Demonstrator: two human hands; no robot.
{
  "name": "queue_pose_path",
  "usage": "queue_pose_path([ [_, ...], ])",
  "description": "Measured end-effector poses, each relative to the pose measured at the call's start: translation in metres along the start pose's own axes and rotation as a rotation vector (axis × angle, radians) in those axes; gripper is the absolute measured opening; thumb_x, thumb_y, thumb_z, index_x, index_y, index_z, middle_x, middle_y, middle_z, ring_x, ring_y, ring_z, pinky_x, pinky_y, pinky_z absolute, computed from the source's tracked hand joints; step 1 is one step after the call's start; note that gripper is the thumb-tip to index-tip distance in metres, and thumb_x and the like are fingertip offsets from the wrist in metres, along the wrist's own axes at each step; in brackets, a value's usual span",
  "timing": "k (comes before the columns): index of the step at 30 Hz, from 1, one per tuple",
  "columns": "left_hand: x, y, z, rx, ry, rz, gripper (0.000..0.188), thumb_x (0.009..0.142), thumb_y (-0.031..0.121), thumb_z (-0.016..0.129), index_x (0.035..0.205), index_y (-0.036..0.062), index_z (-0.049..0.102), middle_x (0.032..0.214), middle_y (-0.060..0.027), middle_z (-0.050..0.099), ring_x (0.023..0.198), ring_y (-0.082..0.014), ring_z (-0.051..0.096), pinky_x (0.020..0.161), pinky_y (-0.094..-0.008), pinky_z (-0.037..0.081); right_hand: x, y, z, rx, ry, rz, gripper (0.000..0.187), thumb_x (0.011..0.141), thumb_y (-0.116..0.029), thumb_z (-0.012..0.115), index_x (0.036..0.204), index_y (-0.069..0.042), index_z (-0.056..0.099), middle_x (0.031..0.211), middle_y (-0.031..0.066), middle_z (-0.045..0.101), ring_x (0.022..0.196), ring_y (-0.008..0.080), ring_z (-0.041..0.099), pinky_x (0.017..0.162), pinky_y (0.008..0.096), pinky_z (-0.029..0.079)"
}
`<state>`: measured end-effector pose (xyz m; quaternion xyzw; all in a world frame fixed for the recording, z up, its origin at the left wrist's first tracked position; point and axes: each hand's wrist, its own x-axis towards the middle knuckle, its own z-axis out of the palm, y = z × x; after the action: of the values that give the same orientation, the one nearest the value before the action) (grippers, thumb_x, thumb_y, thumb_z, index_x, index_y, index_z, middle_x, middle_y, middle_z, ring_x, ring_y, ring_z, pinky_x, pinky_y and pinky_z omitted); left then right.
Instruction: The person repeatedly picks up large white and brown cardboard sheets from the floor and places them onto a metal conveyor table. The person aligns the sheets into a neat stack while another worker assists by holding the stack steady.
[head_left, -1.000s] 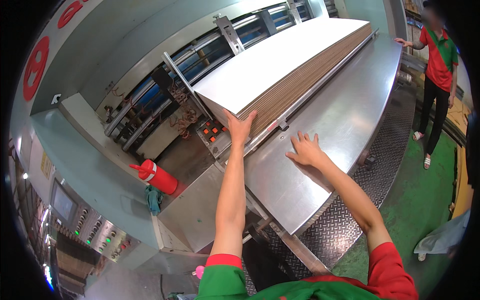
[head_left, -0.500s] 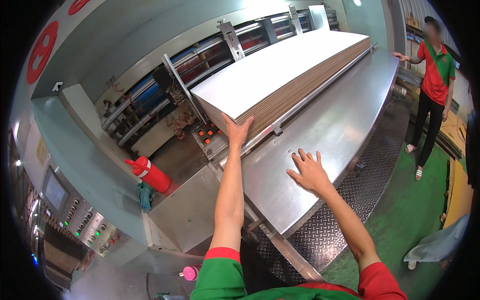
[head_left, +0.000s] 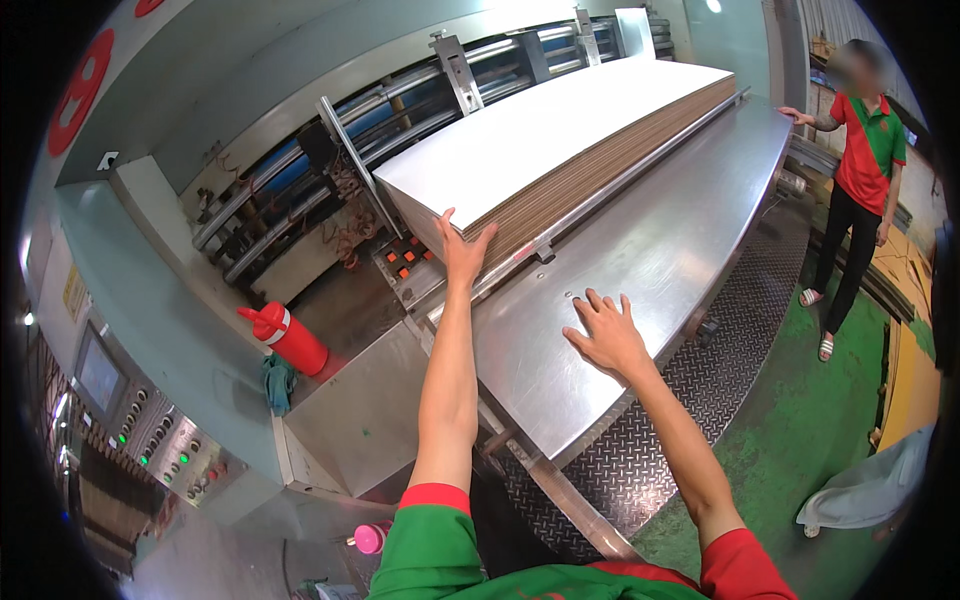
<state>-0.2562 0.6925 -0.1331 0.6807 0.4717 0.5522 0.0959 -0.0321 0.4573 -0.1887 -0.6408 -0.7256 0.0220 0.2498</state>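
Observation:
A tall stack of white-topped corrugated cardboard sheets (head_left: 560, 130) lies lengthwise in the machine, its brown layered edges facing me. My left hand (head_left: 465, 252) is at the stack's near left corner, fingers apart. One fingertip reaches up to the top sheet, and the thumb points along the front edges. Part of the fingers is hidden at the corner. Flat on the metal table (head_left: 660, 225) rests my right hand (head_left: 608, 335), its fingers spread and holding nothing. A metal bar (head_left: 600, 190) runs between the stack and this table.
Left of my arm stand a red squeeze bottle (head_left: 292, 340) and a green cloth (head_left: 278, 383). A control panel (head_left: 160, 430) is at far left. Rollers (head_left: 400, 100) lie behind the stack. A co-worker (head_left: 862, 160) stands at the table's far right end, one hand on it.
The view has shifted slightly. A finger of my left hand has lifted onto the top sheet's corner, and the hand has opened wider. My right hand stays flat on the table.

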Motion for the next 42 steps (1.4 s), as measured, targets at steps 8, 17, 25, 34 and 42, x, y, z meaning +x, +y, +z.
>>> queue_pose_path([
  [8,-0.006,0.004,-0.003,-0.013,-0.057,-0.059,0.103,0.077,0.062,0.079,0.152,0.0140,0.027,0.162,-0.0350,0.008,0.149,-0.0471,0.021,0.118,-0.0518,0.028,0.001,-0.002,-0.002,-0.019,0.001,0.000,0.063,0.094,-0.050,0.055,0.138,-0.005,0.054,0.147,0.0216,0.046,0.131,0.0366,0.050,0.117,0.0621,0.023],
  [17,-0.006,0.003,0.000,0.004,-0.042,-0.089,0.095,0.089,0.066,0.063,0.156,0.0137,0.020,0.163,-0.0325,0.007,0.147,-0.0485,0.025,0.117,-0.0540,0.030,0.002,-0.001,-0.003,-0.013,-0.014,0.005,0.064,0.094,-0.052,0.054,0.139,-0.005,0.054,0.147,0.0217,0.047,0.131,0.0372,0.050,0.117,0.0610,0.023],
  [25,-0.011,0.011,0.002,0.006,-0.003,-0.137,0.109,0.090,0.065,0.061,0.160,0.0053,0.003,0.166,-0.0247,0.009,0.152,-0.0397,0.018,0.120,-0.0503,0.026,0.001,-0.001,-0.002,-0.017,-0.004,0.005,0.064,0.094,-0.052,0.055,0.138,-0.005,0.054,0.148,0.0220,0.047,0.131,0.0373,0.050,0.117,0.0610,0.023],
  [34,-0.015,0.017,-0.001,0.045,-0.001,-0.166,0.109,0.090,0.066,0.060,0.159,-0.0009,0.008,0.165,-0.0247,0.014,0.151,-0.0390,0.021,0.120,-0.0460,0.026,0.002,-0.003,-0.004,-0.025,-0.027,0.012,0.065,0.094,-0.053,0.054,0.138,-0.005,0.053,0.148,0.0212,0.047,0.131,0.0376,0.050,0.117,0.0612,0.023],
  [42,-0.015,0.017,-0.001,0.039,0.029,-0.131,0.108,0.090,0.063,0.063,0.158,-0.0023,0.011,0.163,-0.0266,0.017,0.151,-0.0392,0.021,0.121,-0.0463,0.026,0.002,-0.004,-0.005,-0.031,-0.011,0.007,0.063,0.094,-0.051,0.055,0.137,-0.005,0.054,0.146,0.0207,0.048,0.130,0.0372,0.050,0.116,0.0602,0.024],
])
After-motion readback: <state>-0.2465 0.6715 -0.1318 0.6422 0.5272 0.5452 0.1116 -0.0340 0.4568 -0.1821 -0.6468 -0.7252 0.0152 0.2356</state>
